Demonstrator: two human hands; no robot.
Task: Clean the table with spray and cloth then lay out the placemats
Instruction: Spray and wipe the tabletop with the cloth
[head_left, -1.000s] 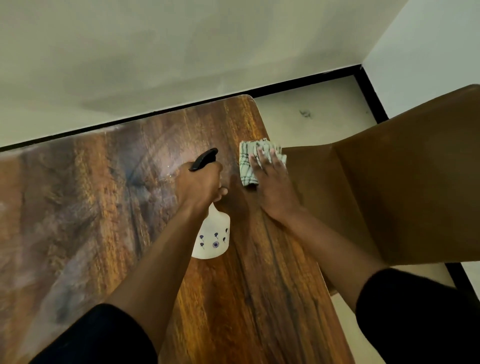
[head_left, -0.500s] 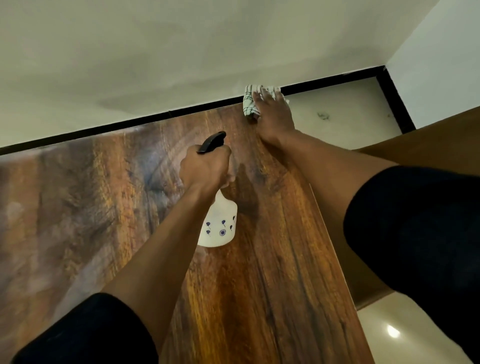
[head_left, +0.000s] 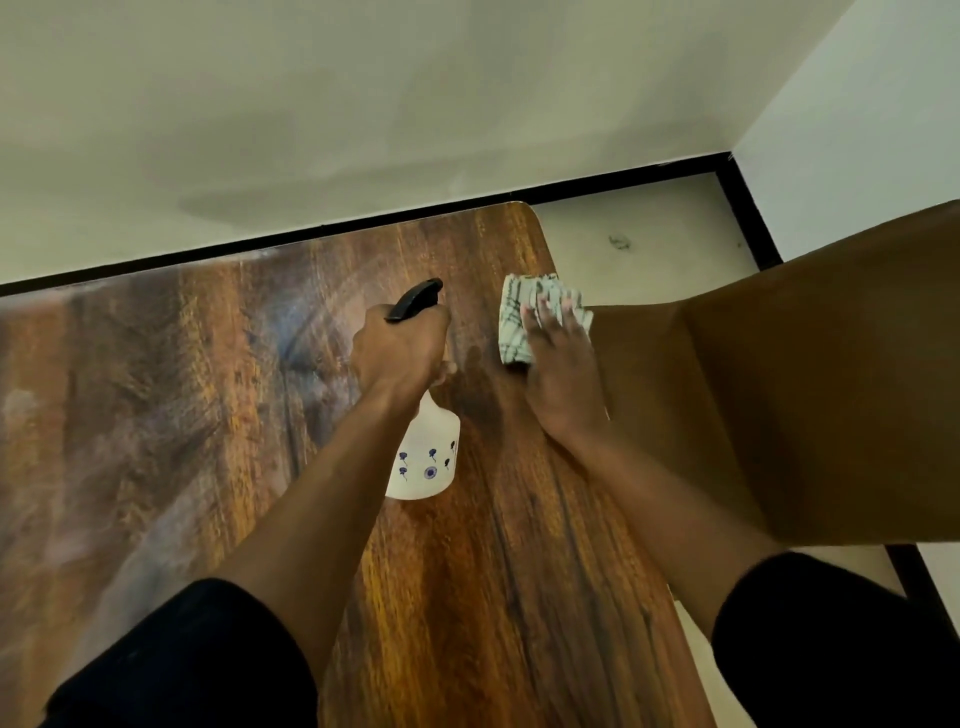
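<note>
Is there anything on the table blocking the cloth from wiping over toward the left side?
Only the spray bottle, gripped by the left hand, sits just left of the cloth under the right hand. Beyond it, no object shows on the wooden table.

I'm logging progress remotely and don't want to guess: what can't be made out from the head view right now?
- Spray bottle: neck and trigger hidden inside the left hand grip.
- Cloth: near part covered by the right hand; its fingers are motion-blurred.
- Table: left and near ends cut off by the frame.
- Placemats: none in view.
- Chair: legs out of sight.
</note>
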